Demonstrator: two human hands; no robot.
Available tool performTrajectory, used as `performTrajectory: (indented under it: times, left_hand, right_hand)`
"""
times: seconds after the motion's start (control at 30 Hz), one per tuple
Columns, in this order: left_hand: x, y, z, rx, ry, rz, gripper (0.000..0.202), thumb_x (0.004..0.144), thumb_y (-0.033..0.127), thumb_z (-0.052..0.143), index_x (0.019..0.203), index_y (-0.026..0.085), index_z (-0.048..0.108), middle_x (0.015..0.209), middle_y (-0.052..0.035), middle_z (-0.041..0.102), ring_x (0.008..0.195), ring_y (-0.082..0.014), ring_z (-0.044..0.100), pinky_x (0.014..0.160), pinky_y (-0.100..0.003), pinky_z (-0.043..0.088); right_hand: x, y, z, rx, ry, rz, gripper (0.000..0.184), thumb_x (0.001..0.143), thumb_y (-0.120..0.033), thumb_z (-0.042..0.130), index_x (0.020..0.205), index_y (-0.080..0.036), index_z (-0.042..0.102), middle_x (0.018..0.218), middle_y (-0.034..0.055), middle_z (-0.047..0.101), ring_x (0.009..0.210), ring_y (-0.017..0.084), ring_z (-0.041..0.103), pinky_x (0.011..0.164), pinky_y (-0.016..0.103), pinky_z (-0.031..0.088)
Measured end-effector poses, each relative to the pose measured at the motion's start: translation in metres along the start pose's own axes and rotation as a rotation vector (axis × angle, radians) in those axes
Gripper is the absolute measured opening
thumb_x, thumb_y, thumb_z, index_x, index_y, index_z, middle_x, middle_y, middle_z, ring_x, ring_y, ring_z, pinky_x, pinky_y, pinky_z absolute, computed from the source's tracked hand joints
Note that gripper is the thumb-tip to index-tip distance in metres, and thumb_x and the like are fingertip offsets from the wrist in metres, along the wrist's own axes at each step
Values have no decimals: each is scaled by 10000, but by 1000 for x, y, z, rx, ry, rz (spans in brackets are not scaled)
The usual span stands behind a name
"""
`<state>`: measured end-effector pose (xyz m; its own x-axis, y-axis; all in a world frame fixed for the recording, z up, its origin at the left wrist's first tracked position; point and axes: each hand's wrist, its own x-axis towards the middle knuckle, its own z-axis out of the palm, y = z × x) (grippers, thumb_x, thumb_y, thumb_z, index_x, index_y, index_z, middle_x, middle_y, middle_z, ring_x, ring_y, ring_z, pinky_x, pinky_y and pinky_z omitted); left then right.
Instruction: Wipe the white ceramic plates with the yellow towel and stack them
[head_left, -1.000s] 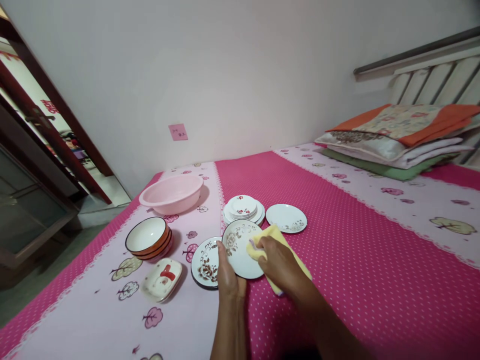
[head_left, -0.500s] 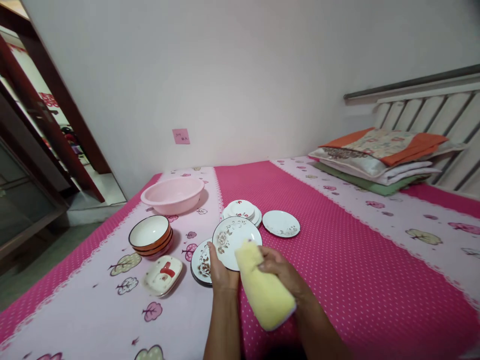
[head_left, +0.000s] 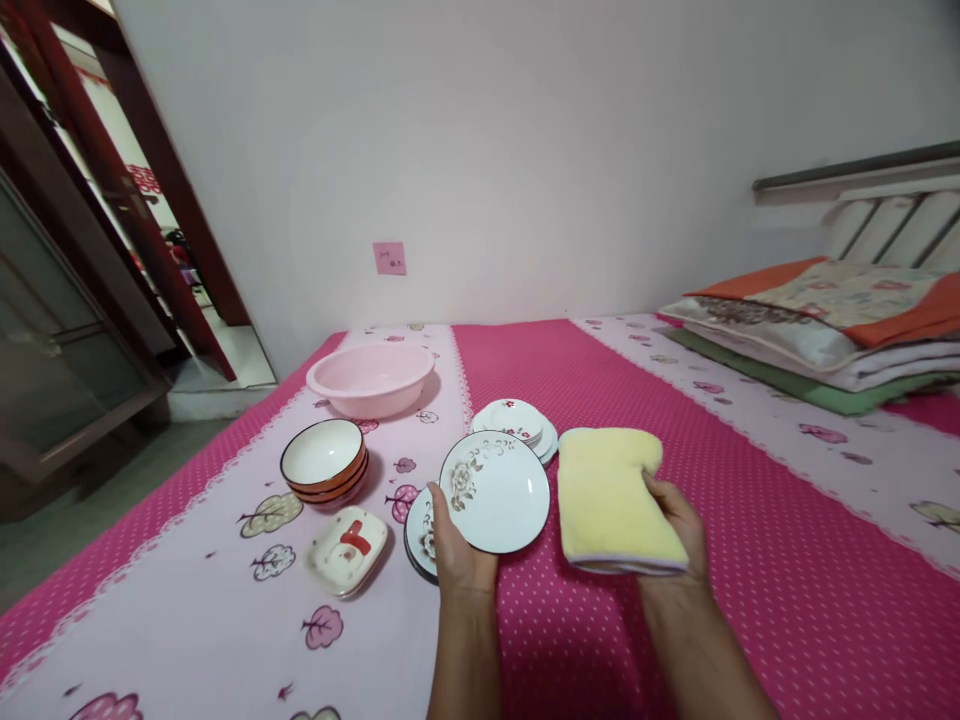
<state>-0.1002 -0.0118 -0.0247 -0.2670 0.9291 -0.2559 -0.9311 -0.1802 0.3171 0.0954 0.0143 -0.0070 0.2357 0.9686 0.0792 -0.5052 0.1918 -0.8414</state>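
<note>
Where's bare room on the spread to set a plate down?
Free: the dotted spread between small-plate stack and wall; more between right hand and folded bedding. Crowded: around the left hand, with the held plate, patterned plates, square dish and bowls close together.

Dim, diffuse light; door perhaps slightly blurred.

home bedroom, pink tree-print bedspread, stacked folded bedding, dark red door frame
</note>
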Motion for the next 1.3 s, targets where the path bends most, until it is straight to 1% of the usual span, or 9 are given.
performTrajectory:
  times: [0.13,0.23,0.37,0.43,0.5,0.7,0.9,1.1,1.3]
  left_hand:
    - [4,-1,7,24,48,3,620,932,635,539,1348,189,652,1365,-158,675,1256,-328,637,1031,-466,541]
    - [8,-3,10,24,80,6,614,940,644,511,1353,212,649,1379,-145,668,1251,-324,640,1022,-454,547]
    - [11,-4,11,38,75,5,599,941,634,519,1353,221,652,1376,-143,670,1260,-331,633,1034,-474,538]
    - [11,-5,12,35,42,14,587,949,617,518,1356,216,651,1378,-146,669,1275,-336,622,1046,-493,529]
    - [11,-7,13,24,12,20,575,953,601,521,1365,219,646,1384,-144,665,1285,-341,615,1054,-504,523]
    - [4,-16,20,32,12,75,577,973,583,493,1421,234,596,1414,-125,644,1308,-318,599,1089,-457,502]
    - [-5,-30,27,111,22,83,568,1004,550,443,1441,211,575,1359,-142,682,1276,-294,628,1081,-415,511]
    - [-11,-39,28,113,54,47,523,1004,541,455,1375,220,636,1293,-126,722,1245,-278,651,1067,-392,521]
    - [-12,-32,32,150,128,75,523,1032,515,404,1361,186,643,1229,-124,748,1161,-236,699,938,-280,582]
  right_hand:
    - [-7,-11,14,14,135,66,301,680,-367,731,933,-220,660,741,-1,752,716,269,749,693,404,613]
    - [-12,-31,28,-68,138,0,356,689,-350,744,1010,-216,672,762,0,749,654,239,728,603,344,581]
    - [-10,-51,56,-184,32,-112,289,707,-373,747,946,-226,677,786,20,741,590,201,684,449,264,465]
    - [-7,-52,70,-243,-70,-169,276,720,-370,746,942,-221,679,841,34,747,640,202,689,482,267,481]
    - [-6,-46,78,-325,-135,-249,266,740,-362,735,954,-213,681,877,45,748,713,216,697,557,293,522]
    - [-3,-5,76,-681,-135,-424,238,818,-268,612,1040,-206,668,1056,86,736,942,255,683,873,418,542]
    - [2,30,78,-959,-264,-481,261,850,-194,539,1085,-206,651,1086,104,692,1048,288,639,933,450,512]
    - [-6,31,86,-850,-415,-557,335,877,-77,417,1065,-209,661,1084,97,690,1089,251,626,968,389,489]
    - [-14,19,92,-731,-646,-342,340,779,-30,476,966,-193,709,1027,52,711,999,206,643,903,315,475]
